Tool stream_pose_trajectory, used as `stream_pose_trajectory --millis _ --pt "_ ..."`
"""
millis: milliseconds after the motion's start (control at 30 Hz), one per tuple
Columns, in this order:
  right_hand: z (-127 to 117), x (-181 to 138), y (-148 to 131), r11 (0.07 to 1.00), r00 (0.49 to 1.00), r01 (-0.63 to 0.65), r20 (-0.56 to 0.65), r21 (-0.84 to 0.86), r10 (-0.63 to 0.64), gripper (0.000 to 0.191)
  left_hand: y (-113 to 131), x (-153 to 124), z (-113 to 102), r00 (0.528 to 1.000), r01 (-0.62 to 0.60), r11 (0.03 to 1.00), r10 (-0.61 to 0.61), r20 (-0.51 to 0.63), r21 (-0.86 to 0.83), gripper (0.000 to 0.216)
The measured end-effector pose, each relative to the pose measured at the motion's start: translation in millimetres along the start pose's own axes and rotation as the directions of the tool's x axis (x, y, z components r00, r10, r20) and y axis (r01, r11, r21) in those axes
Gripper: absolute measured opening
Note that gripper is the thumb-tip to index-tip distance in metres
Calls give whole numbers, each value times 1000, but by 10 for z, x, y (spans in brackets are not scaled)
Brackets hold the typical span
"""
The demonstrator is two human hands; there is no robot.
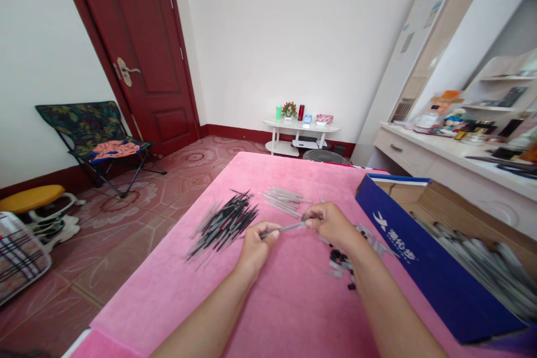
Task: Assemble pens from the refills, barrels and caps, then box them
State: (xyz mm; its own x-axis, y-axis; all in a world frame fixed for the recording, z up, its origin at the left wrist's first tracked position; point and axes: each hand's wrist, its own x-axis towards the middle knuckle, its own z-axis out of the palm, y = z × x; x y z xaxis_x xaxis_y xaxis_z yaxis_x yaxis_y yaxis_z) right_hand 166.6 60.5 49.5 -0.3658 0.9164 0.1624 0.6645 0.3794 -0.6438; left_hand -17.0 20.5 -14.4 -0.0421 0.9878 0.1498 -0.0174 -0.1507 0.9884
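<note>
From my head camera, I pinch a slim grey tube (291,227) at the centre of the frame: my left hand (255,245) grips its left part, my right hand (330,225) its right end. Left of centre lies a pile of dark sticks (229,221); pale tubes (282,201) lie just above centre, a blue box (413,257) lower right.

We see pink plush cloth (293,307) covering flat top. Toward 10 o'clock we have heap of thin black and grey rods (226,226), lying roughly parallel. At 12, pale grey tubes (284,201), side by side. Toward 4, small black and clear pieces (335,255), scattered. At 3, open blue box (423,268).
</note>
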Motion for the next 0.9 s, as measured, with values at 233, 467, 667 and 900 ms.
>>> stream_pose_trajectory --millis 233,467,667,900 --pt "-43 -145 -371 811 995 -98 -32 -577 98 12 -60 53 -12 995 -79 995 75 58 61 13" --pt "-77 -383 -467 684 993 46 106 -728 46 12 -3 -29 83 977 -105 994 95 192 43 12" --pt "-224 -723 -446 724 997 25 74 -689 35 12 147 -126 133 953 -105 994 109 281 -29 39" --pt "-1644 -1137 152 755 827 -407 -558 -514 66 21 117 -65 63 977 -93 994 101 188 -52 38"
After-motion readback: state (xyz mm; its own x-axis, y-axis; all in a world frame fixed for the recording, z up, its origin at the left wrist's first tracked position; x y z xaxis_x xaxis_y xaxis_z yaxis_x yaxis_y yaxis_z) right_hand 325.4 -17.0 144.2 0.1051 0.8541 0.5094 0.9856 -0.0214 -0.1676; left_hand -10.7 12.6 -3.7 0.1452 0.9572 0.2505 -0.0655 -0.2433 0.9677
